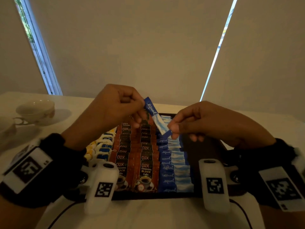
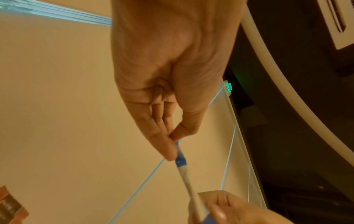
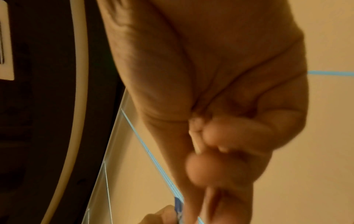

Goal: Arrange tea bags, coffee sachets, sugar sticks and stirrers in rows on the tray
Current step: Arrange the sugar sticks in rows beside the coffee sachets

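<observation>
A blue and white "equal" sugar stick (image 1: 156, 118) hangs slanted above the dark tray (image 1: 165, 195). My left hand (image 1: 140, 104) pinches its upper blue end between thumb and forefinger (image 2: 168, 148). My right hand (image 1: 172, 129) pinches the lower end, its other fingers curled. In the left wrist view the stick (image 2: 184, 171) runs down to the right hand (image 2: 220, 209). On the tray lie tea bags (image 1: 104, 146) at the left, two columns of brown coffee sachets (image 1: 145, 162), then a row of sugar sticks (image 1: 175, 162). A pale thin strip (image 3: 195, 136) shows among the right fingers; I cannot tell what it is.
A white teacup (image 1: 35, 111) on a saucer stands at the far left of the white table (image 1: 156, 215), with a second cup (image 1: 6, 128) nearer the edge. The tray's right part (image 1: 201, 146) is bare. Black cables (image 1: 66, 210) trail from the wrist cameras.
</observation>
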### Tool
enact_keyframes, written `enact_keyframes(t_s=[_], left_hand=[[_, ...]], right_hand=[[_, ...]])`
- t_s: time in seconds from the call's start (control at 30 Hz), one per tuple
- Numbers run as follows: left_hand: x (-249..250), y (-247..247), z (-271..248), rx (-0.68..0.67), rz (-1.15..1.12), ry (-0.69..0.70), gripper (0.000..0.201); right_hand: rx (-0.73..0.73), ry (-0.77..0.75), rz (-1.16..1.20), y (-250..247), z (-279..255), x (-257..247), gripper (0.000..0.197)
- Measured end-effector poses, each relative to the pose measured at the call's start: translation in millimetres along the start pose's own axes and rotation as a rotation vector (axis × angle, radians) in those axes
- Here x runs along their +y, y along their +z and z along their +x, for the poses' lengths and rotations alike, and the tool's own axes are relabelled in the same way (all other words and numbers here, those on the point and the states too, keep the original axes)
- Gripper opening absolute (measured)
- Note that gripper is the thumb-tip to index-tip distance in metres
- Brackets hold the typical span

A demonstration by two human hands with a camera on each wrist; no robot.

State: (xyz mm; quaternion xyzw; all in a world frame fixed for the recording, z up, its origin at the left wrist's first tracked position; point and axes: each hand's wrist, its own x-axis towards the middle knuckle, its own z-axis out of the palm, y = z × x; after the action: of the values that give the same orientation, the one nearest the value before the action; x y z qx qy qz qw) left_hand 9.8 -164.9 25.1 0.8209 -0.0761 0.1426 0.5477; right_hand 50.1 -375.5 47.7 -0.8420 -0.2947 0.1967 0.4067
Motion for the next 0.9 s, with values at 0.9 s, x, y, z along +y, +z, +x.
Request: enact_keyframes(t_s=[0.9], left_hand=[[-13,16,2,-0.119,0.206,0.153,0.023]], right_hand=[[0.261,-0.164,-0.26,19,17,5,0.011]])
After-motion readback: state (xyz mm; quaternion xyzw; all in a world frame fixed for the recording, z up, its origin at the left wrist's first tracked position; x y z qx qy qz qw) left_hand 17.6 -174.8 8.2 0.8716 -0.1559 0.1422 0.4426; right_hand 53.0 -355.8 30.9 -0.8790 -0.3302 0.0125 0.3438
